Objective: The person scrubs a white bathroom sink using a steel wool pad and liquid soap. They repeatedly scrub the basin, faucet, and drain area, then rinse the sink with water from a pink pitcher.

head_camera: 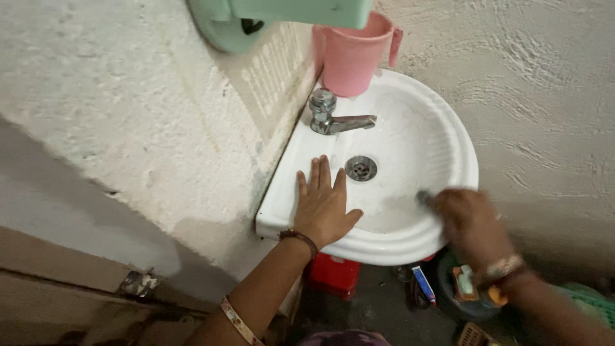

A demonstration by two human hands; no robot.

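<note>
1. A rough plastered wall (pixel 115 96) fills the left side, with a pale green plastic fitting (pixel 275 19) fixed high on it.
2. The left hand (pixel 323 205) lies flat on the near left rim of the white basin (pixel 448 138), fingers (pixel 317 176) spread open and straight, gripping nothing. A dark bead band sits at its wrist and a patterned bangle farther up the forearm.
3. A metal tap (pixel 330 115) stands at the back left of the basin, its spout pointing right over the bowl.
4. A pink plastic mug (pixel 352 57) stands on the back rim, just beside the tap.
5. The round drain (pixel 361 168) lies in the bowl, near the left hand's fingertips.
6. Below the basin, on the floor, are a red container (pixel 333 275) and a dark bucket (pixel 461 301) holding small items.
7. The right hand (pixel 471 221) is over the near right part of the bowl, blurred by motion. Its fingers are curled around something small and dark (pixel 424 197) pressed to the basin's surface; what it is cannot be told. Bangles show at that wrist.
</note>
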